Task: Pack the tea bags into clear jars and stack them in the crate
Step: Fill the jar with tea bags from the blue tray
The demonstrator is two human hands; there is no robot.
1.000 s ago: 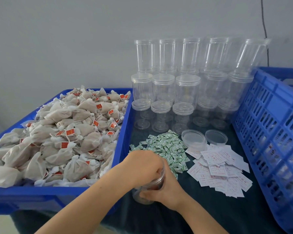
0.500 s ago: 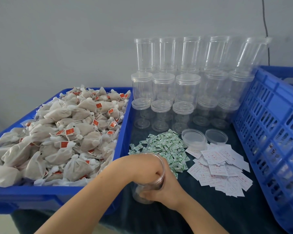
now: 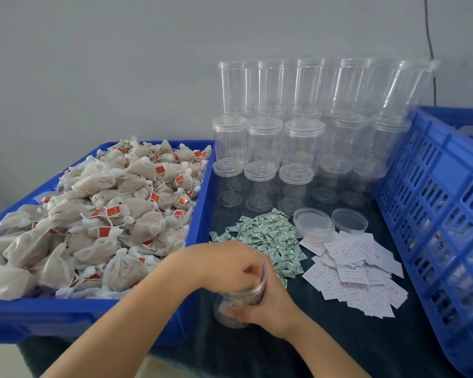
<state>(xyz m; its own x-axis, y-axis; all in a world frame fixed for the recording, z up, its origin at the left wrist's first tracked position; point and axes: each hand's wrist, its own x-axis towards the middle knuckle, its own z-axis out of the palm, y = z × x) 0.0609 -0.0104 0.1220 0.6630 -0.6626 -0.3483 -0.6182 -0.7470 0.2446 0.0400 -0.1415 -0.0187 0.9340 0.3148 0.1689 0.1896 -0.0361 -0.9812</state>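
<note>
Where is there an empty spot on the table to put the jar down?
Bare dark cloth lies near the front edge, between the right hand, the white paper slips and the slotted crate. It is crowded further back: green sachets, two loose lids and the stacked jars fill that part.
</note>
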